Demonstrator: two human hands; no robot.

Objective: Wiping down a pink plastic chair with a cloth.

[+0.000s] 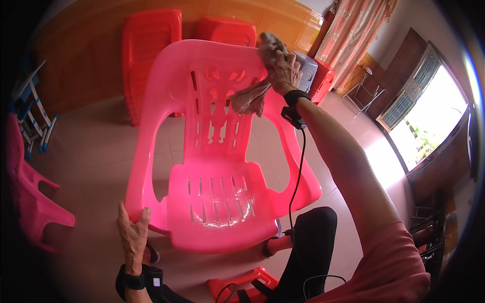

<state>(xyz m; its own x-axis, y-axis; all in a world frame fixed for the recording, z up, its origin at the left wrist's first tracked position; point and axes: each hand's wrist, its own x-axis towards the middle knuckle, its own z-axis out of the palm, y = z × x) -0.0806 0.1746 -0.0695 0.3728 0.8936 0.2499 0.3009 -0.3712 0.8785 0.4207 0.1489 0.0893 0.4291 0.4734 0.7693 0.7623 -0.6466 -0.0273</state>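
Observation:
A pink plastic armchair (212, 169) with a slotted seat and a cut-out backrest stands upright in front of me. At the front end of its left armrest, my left hand (133, 231) is closed round the edge, thumb on the near side. My right hand (286, 76) is up at the top right corner of the backrest, gripping a crumpled grey-brown cloth (251, 98). Part of the cloth bunches above my fingers, and a loose end hangs over the front of the backrest. The cloth hides that corner of the chair.
Red plastic furniture (151, 60) leans at the orange wall behind. A grey plastic piece (306, 70) is beyond my right hand. Another pink chair (43, 202) and a blue stepladder (40, 113) are at left. A red stool (242, 283) is near my legs. A black cable (298, 187) hangs from my right wrist.

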